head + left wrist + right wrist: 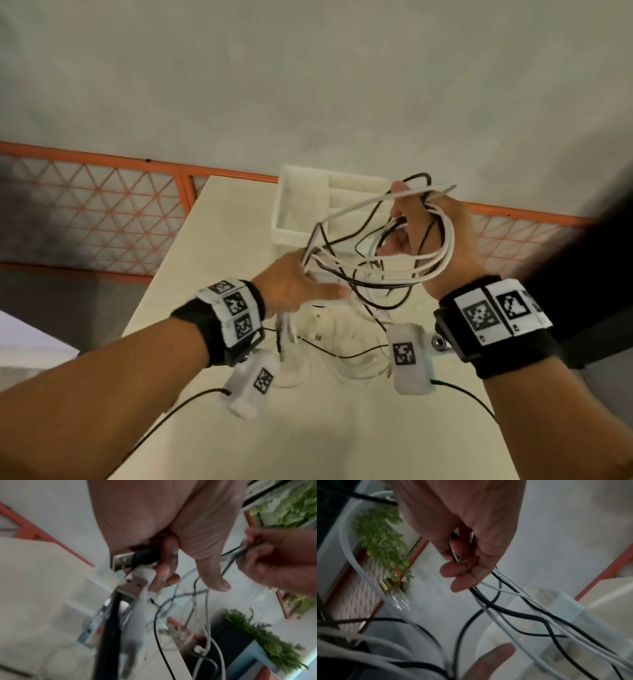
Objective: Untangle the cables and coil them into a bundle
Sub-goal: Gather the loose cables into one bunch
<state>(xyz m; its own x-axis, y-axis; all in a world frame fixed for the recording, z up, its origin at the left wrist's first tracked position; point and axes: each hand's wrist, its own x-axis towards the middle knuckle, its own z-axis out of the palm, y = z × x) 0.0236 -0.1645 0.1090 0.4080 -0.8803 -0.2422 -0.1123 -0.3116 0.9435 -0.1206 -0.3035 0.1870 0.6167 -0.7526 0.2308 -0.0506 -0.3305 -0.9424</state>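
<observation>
Both hands hold one tangle of white and black cables (373,260), uncountable: left hand (291,284) grips two USB plugs (125,572), right hand (431,240) pinches loops.

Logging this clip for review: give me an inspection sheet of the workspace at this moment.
Surface: pale table; loose cable ends lie on it.
Job's things: tangle of white and black cables, held in the air in loose loops, not yet a bundle.
Clutter: white tray at the table's far end.
Hands: left hand grips USB plugs; right hand grips several strands, loops draped round it.
Cables: thin black leads from the wrist cameras trail over the table.
Surroundings: plain wall, orange-framed mesh fence, green plants.
</observation>
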